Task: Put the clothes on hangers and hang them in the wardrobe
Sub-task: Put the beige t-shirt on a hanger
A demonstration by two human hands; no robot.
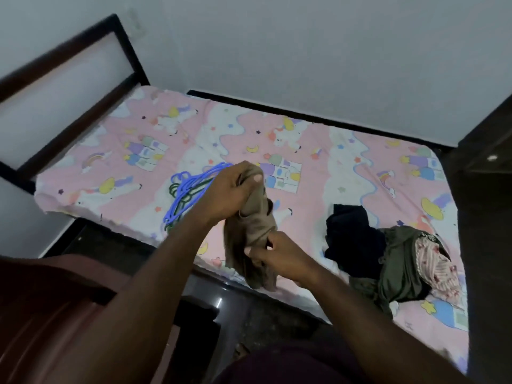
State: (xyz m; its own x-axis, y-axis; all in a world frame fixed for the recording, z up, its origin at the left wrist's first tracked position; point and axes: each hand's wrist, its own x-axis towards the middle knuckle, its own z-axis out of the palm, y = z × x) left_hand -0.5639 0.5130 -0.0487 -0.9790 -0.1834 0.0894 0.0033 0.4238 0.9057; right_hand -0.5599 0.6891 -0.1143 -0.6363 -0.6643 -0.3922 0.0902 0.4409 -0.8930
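both hands gripping one beige garment (249, 231) above bed edge: left hand (224, 195) curled round top, right hand (279, 256) pinching lower part. not yet on hanger; hangers (188, 187) untouched on bed (332, 167), clothes pile (388, 253) waiting.

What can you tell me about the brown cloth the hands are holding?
The brown cloth is a soft, tan-brown garment, bunched and creased, so its type is unclear. It hangs in the air above the near edge of the bed, not lying on it. The left hand has its grip round the top end, and the right hand pinches it lower down. Its loose bottom folds dangle below the right hand. A darker fold or seam shows on its right side.
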